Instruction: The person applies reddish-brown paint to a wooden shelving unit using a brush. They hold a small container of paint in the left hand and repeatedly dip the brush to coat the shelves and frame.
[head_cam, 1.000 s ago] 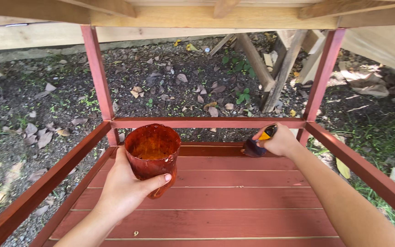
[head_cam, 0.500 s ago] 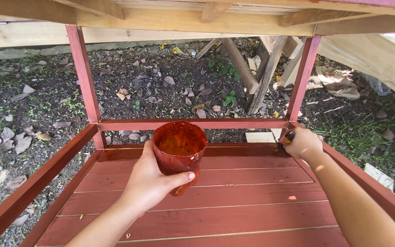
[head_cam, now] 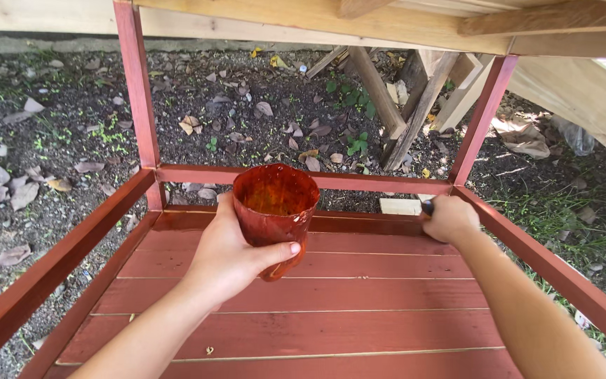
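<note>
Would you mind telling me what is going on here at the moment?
A person is staining a wooden frame red-brown. The left hand holds a stain-smeared cup above the slatted boards. The right hand grips a brush handle at the far rail, beside an unpainted patch.

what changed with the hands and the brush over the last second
The right hand moved the brush rightward along the back rail toward the far right post; the brush is now mostly hidden behind the fist, near an unpainted patch. The left hand kept its grip on the stain-coated cup, held above the red slats.
</note>
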